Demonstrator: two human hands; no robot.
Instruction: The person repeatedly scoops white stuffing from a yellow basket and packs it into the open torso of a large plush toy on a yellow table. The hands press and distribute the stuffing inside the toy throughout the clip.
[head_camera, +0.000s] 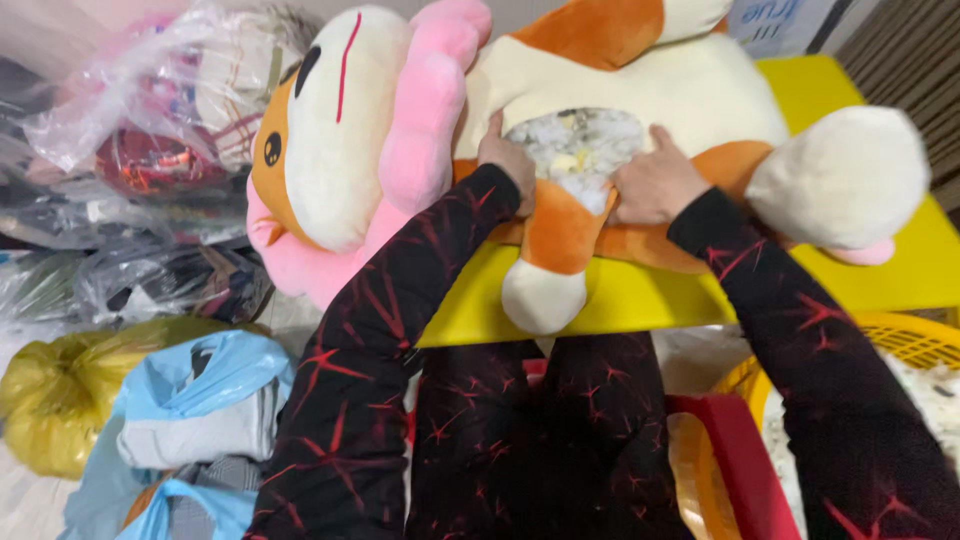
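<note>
A big plush toy (640, 90) in orange, cream and pink lies on its back across a yellow table (640, 295). Its seam is spread apart at the belly, and white stuffing (580, 145) shows in the gap. My left hand (507, 160) presses on the left edge of the gap, fingers curled on the fabric. My right hand (655, 185) holds the right edge, thumb up beside the stuffing. Both sleeves are black with red streaks. The toy's head (335, 130) hangs off the table's left side.
Clear plastic bags (150, 110) of goods pile up at the left. On the floor sit a yellow-green bag (60, 395) and light blue bags (200, 390). A yellow basket (900, 340) with white stuffing and a red stool (735, 450) stand at lower right.
</note>
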